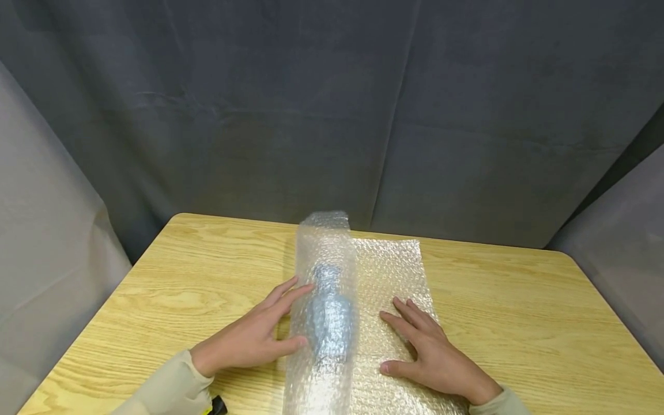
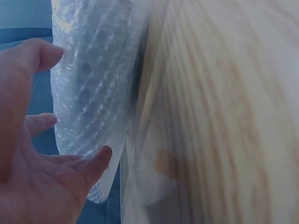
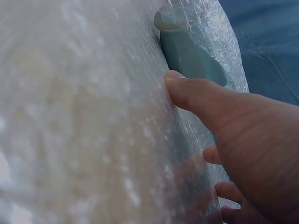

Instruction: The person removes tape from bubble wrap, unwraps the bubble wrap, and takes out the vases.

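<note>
Blue-green and smooth, a bottle-shaped object with a narrow neck and a wider body is lying near the middle of the table, its neck pointing toward the far edge. A clear bubble-wrap layer is covering it from above, and its blue colour is showing through. To the right, a flat stretch of clear bubble wrap is spreading over the tabletop.

The left hand is reaching to the left edge of the covering layer, its fingers and thumb standing apart and their tips meeting the plastic; how firmly they are pressing, one cannot tell. The right hand is resting on the flat stretch with its fingers spread, clamping nothing.

Pale beige sleeves are ending at both wrists, and beside the left one a black and yellow item is showing, partly cut off. The light wood-grain table is supporting everything. Behind it a dark grey curtain is hanging, while light grey cloths are flanking both sides.
</note>
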Demonstrator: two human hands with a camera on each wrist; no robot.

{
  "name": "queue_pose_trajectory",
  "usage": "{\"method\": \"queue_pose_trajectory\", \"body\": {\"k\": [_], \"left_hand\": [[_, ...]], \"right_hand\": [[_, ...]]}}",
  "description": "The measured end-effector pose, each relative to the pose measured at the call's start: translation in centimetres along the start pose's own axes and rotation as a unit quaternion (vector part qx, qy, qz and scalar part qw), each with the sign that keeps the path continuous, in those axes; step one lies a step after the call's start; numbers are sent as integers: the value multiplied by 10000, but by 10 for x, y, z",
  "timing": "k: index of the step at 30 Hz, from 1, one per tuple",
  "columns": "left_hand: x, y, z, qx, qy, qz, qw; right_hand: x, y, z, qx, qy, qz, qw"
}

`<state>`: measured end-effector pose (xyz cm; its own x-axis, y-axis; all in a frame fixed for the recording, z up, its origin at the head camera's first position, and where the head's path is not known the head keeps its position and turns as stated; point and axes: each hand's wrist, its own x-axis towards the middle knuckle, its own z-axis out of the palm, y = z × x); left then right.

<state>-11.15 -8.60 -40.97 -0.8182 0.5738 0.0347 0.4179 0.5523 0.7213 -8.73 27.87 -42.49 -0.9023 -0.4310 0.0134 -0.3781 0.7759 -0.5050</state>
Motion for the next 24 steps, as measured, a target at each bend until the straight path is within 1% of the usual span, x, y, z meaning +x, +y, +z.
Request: {"method": "queue_pose_trajectory", "body": {"k": [5,14,18,20,24], "left_hand": [[-1,-1,0,-52,-114,-25,9999],[0,0,-1,64,-270,-6,9996],[1,-1,-2,46,-319,-25,9995],[0,0,-2,51,-296,-35,9995],[-1,2,-2,141,-112,31,9998]], "right_hand": [[-1,0,-1,-26,-28,42,10000],[-3,-1,1,-121,-32,149,9998],[-4,-1,1,-164,12,156,9997],[-2,-1,1,-170,24,106,9998],[0,-1,1,-199,34,47,9998]]}}
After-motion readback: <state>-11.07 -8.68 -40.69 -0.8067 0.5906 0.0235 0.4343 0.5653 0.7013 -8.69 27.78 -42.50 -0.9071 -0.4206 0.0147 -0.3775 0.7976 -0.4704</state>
